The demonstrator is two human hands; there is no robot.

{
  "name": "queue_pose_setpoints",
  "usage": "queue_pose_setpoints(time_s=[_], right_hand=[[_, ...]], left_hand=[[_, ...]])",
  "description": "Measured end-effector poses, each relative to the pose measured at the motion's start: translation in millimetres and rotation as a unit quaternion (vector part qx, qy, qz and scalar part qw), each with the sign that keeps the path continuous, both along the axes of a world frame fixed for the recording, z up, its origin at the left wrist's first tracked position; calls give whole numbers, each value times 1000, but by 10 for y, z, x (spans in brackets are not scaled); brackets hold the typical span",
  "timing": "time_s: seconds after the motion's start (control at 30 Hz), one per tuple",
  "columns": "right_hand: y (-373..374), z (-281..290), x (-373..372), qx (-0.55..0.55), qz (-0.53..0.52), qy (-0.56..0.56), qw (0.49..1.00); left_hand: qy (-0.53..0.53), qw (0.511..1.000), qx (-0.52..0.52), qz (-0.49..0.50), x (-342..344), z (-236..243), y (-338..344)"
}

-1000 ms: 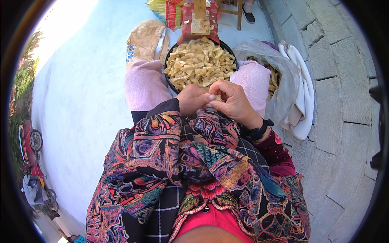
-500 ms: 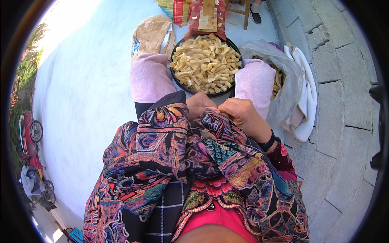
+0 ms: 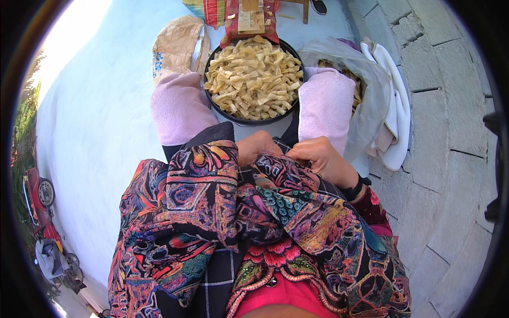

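Note:
Above my lap, just this side of a round black tub (image 3: 254,122), my two hands are close together. My left hand (image 3: 257,147) is curled, with its fingers partly hidden behind the patterned cloth (image 3: 289,172). My right hand (image 3: 322,159), with a dark band at the wrist, has its fingers bent closed in a pinch. What either one grips is too small or covered to make out. Pale yellowish cut pieces (image 3: 254,79) heap up in the tub, which stands between my knees. Pink cloth covers (image 3: 183,108) wrap both knees.
Beyond the tub is a wooden board (image 3: 251,21) on red cloth. A brown paper sack (image 3: 179,47) lies to the left; a clear plastic bag (image 3: 371,100) with more pieces and a white cloth (image 3: 395,90) lie right. A red motorbike (image 3: 40,196) stands far left.
The view has shifted, so the tub and sack appear further left and higher. My hands have drawn slightly apart, the right one staying closed.

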State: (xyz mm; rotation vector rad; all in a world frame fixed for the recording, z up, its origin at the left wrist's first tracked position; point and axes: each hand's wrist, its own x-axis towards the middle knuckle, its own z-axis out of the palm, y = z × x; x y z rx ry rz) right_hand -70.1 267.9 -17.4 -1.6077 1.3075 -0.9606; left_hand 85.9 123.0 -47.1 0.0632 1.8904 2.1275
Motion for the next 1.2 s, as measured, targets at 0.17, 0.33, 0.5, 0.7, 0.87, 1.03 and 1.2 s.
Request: queue_pose_setpoints(time_s=[0.17,0.33,0.5,0.7,0.87,1.03,1.2], right_hand=[[-392,-17,-228,-61,-183,176,965],[-1076,-330,-532,-7,-295,333,895],[-1252,-608,-495,62,-244,310,917],[-1143,-400,-387,-30,-301,205,931],[-1002,-412,-209,-36,-237,218,946],[-840,-491,-87,43,-178,128,975],[-603,-381,-10,227,-158,-195,941]], left_hand=[[-30,974,-157,158,-224,110,-382],[63,756,-591,274,-561,-26,-1156],[-36,717,-660,220,-598,-430,-1269],[118,708,-656,235,-504,-323,-1277],[158,772,-536,303,-337,-124,-984],[148,791,-516,293,-235,-41,-670],[170,841,-436,270,-184,63,-441]])
